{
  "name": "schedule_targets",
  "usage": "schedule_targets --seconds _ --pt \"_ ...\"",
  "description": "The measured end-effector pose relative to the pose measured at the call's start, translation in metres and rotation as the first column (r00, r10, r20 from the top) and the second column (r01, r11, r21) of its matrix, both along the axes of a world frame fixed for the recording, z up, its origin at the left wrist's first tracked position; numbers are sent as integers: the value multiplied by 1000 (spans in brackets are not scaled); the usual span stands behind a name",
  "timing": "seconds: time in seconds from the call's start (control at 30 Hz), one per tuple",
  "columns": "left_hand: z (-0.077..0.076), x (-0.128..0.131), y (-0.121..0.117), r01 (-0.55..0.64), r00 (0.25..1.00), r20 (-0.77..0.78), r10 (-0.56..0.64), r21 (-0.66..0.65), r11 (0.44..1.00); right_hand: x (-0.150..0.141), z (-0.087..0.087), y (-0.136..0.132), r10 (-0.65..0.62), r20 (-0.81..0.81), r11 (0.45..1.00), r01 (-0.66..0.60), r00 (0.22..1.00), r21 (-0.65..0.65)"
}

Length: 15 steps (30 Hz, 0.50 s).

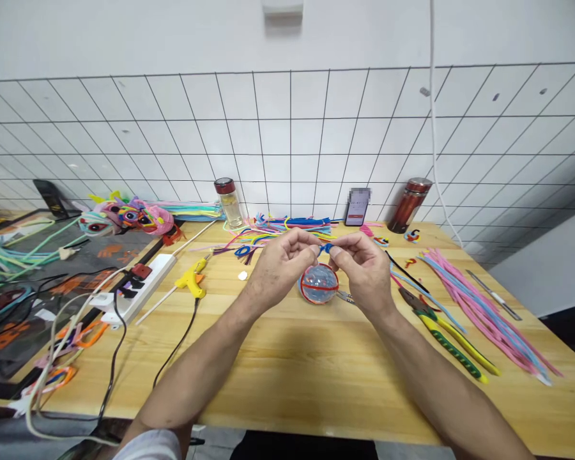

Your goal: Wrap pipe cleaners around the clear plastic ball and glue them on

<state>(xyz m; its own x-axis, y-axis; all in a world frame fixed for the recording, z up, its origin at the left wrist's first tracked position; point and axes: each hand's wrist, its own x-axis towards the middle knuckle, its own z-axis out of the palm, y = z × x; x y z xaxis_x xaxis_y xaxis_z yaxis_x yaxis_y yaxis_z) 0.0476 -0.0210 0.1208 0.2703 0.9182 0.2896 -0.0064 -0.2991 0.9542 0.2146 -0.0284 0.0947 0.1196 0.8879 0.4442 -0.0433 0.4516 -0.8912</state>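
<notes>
Between my two hands is a small blue pipe cleaner piece point(326, 248), bent into a compact shape. My left hand point(290, 257) pinches its left end with thumb and index finger. Its right end sits in the pinch of my right hand point(361, 262). Just below my fingers, a clear plastic ball point(319, 284) with red pipe cleaner bands around it rests on the wooden table point(287, 370). Beside the ball, a metal tool tip point(345, 297) shows partly, the rest hidden behind my right hand.
Green-and-yellow pliers point(448, 335) and pink and blue pipe cleaners point(483, 306) lie at right. A yellow glue gun point(191, 278) and a white power strip point(141, 291) are at left. Along the back stand a glass bottle point(230, 204), a phone point(358, 207) and a red thermos point(409, 206).
</notes>
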Motion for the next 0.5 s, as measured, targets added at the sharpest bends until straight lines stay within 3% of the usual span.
schedule_targets --seconds 0.23,0.5 --pt "-3 0 1 -26 997 -78 29 42 999 -2 -1 -1 -10 49 1000 10 999 10" --pt "1 2 0 100 992 84 -94 -71 992 -6 -1 -4 -18 16 999 18 1000 27"
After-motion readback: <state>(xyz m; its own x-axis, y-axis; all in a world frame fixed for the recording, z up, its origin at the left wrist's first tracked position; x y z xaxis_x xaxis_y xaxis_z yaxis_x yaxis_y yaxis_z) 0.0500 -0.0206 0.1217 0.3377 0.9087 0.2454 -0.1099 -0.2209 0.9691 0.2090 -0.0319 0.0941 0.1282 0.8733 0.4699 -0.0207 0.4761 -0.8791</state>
